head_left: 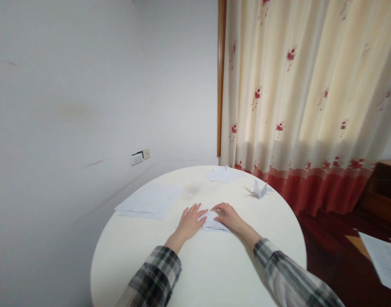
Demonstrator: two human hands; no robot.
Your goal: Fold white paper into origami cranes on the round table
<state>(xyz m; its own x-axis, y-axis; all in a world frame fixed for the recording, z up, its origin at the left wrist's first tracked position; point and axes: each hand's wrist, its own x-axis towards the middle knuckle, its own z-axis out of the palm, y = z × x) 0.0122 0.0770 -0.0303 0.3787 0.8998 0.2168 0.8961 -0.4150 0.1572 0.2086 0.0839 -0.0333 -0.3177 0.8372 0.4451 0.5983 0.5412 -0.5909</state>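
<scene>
A folded white paper [215, 225] lies on the round white table [211, 273], between my hands. Over its left edge rests my left hand [191, 221], fingers spread and laid flat. My right hand [228, 216] touches the paper from the right; its fingers are bent, with a gap between thumb and forefinger. Part of the paper is hidden beneath my fingers. Beyond my right hand stands a white folded paper crane [259, 190].
A stack of white sheets [150, 200] lies at the table's left. Crumpled white paper [223, 175] sits at the far edge, with a small folded piece [227, 167] on it. Behind are a wall socket [136, 159] and a flowered curtain [298, 106]. Printed sheets [383, 260] are at lower right.
</scene>
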